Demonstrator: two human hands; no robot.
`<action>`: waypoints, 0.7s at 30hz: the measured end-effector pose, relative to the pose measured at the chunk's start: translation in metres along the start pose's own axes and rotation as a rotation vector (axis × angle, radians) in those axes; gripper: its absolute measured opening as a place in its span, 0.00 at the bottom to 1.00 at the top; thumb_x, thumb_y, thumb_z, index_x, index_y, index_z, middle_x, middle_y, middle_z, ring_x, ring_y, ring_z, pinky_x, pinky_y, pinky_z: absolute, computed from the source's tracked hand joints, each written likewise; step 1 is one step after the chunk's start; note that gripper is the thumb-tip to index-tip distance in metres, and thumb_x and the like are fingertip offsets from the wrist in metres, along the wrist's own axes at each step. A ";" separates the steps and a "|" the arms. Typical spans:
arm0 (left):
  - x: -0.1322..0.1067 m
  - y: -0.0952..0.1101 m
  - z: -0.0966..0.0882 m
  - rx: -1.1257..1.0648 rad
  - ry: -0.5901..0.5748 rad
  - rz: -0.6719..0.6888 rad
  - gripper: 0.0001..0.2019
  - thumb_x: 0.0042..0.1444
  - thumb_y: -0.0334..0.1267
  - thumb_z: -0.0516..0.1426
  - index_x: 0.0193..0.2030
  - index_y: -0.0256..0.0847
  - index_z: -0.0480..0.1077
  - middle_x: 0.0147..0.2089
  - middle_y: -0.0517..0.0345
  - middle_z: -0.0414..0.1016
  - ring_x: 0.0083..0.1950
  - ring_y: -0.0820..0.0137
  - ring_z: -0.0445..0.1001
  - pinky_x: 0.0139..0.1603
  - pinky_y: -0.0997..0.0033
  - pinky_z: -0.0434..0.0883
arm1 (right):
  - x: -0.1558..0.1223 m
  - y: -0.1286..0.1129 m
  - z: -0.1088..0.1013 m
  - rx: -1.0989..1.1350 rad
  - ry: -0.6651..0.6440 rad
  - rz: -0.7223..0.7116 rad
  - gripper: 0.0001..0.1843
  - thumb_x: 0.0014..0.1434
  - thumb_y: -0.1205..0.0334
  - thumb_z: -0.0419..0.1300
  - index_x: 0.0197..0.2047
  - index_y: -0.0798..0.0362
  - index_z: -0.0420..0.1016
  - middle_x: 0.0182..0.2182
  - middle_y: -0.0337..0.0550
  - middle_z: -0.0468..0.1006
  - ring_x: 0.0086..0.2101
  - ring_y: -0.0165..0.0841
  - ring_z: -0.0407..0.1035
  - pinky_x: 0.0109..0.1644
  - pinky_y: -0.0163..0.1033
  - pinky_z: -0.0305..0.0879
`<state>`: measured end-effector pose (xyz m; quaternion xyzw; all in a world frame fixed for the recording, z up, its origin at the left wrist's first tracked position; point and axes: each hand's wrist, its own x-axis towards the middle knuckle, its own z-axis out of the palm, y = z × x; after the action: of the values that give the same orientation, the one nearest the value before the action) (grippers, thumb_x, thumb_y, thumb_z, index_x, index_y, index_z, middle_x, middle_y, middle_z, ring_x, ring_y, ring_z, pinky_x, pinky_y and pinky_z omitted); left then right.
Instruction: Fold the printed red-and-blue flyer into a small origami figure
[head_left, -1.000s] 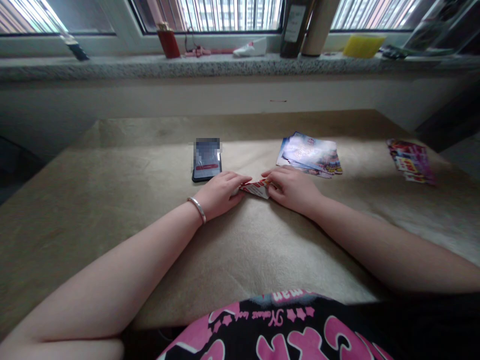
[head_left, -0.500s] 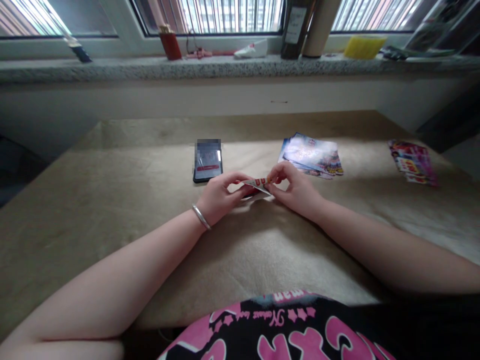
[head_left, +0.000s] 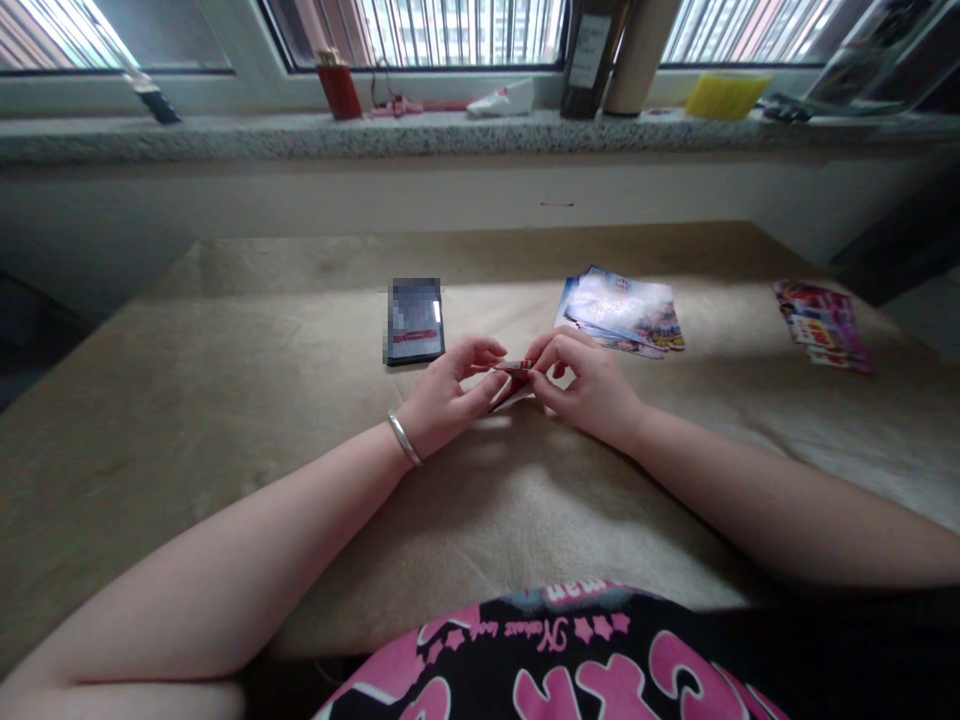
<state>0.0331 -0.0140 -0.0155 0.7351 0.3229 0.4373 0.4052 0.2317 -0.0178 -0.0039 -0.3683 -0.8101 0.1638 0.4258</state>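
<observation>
Between my two hands, low over the table, is a small folded piece of printed paper (head_left: 514, 388), red and white, its fold standing up. My left hand (head_left: 455, 388), with a silver bangle at the wrist, pinches its left side between thumb and fingers. The thumb and fingertips of my right hand (head_left: 583, 375) grip the right end of the fold. The fingers cover much of the paper. Just beyond my left hand lies a dark phone (head_left: 415, 322). Behind my right hand is a loose pile of glossy printed sheets (head_left: 626, 310).
A fanned set of pink-red printed cards (head_left: 823, 325) lies at the right of the cloth-covered table (head_left: 225, 420). On the stone windowsill (head_left: 247, 143) stand a red lighter-like container (head_left: 339, 90), a dark bottle (head_left: 589, 65) and a yellow block (head_left: 726, 96).
The paper's upper flap has turned up and folded over, so its red lettering shows less. My right fingers have closed in along the fold, and my left fingers have shifted slightly.
</observation>
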 end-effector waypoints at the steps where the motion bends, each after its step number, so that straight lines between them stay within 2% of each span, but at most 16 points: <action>1: -0.001 -0.001 -0.001 -0.025 -0.039 0.014 0.19 0.55 0.49 0.59 0.48 0.40 0.64 0.44 0.53 0.70 0.47 0.67 0.73 0.53 0.61 0.71 | 0.000 0.000 0.000 0.017 0.006 0.009 0.08 0.54 0.68 0.57 0.26 0.51 0.63 0.31 0.42 0.73 0.32 0.31 0.65 0.30 0.36 0.63; 3: -0.002 -0.002 -0.001 -0.041 -0.111 0.075 0.28 0.50 0.50 0.63 0.54 0.43 0.59 0.49 0.51 0.68 0.52 0.64 0.70 0.57 0.59 0.68 | 0.000 0.000 0.001 0.063 0.021 0.033 0.08 0.54 0.67 0.57 0.26 0.51 0.63 0.31 0.42 0.72 0.32 0.31 0.65 0.29 0.35 0.63; 5: -0.002 -0.003 0.000 -0.004 -0.118 0.154 0.35 0.45 0.46 0.67 0.57 0.45 0.55 0.51 0.51 0.66 0.54 0.63 0.69 0.59 0.57 0.67 | -0.001 -0.001 0.003 0.113 0.033 0.067 0.07 0.55 0.66 0.58 0.26 0.51 0.64 0.31 0.41 0.72 0.32 0.30 0.66 0.28 0.35 0.64; 6: -0.003 -0.004 0.001 0.023 -0.101 0.187 0.36 0.45 0.43 0.67 0.57 0.46 0.54 0.50 0.51 0.66 0.54 0.63 0.69 0.59 0.57 0.67 | -0.001 -0.001 0.003 0.137 0.035 0.089 0.07 0.55 0.66 0.58 0.27 0.51 0.65 0.31 0.41 0.72 0.32 0.30 0.66 0.28 0.34 0.64; 10: -0.002 -0.004 0.006 0.099 0.006 0.249 0.25 0.53 0.31 0.61 0.54 0.44 0.53 0.44 0.56 0.69 0.44 0.70 0.74 0.49 0.63 0.74 | -0.002 -0.001 0.005 0.219 0.012 0.125 0.05 0.55 0.65 0.58 0.28 0.52 0.66 0.32 0.41 0.72 0.33 0.30 0.67 0.28 0.34 0.64; 13: -0.001 -0.004 0.008 0.102 0.060 0.236 0.21 0.53 0.29 0.60 0.49 0.42 0.55 0.40 0.58 0.70 0.40 0.73 0.75 0.42 0.70 0.75 | -0.002 -0.003 0.005 0.248 -0.005 0.113 0.04 0.55 0.66 0.57 0.28 0.52 0.66 0.32 0.41 0.72 0.34 0.30 0.67 0.29 0.34 0.65; 21: 0.000 -0.004 0.010 -0.063 0.041 0.163 0.18 0.54 0.28 0.58 0.48 0.43 0.55 0.37 0.62 0.69 0.39 0.75 0.74 0.42 0.70 0.76 | -0.001 -0.008 0.005 0.263 0.002 0.087 0.05 0.54 0.67 0.57 0.27 0.51 0.64 0.37 0.44 0.74 0.37 0.32 0.69 0.35 0.38 0.68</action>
<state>0.0409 -0.0153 -0.0224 0.7367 0.2562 0.4938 0.3845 0.2245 -0.0233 -0.0027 -0.3442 -0.7645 0.2864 0.4638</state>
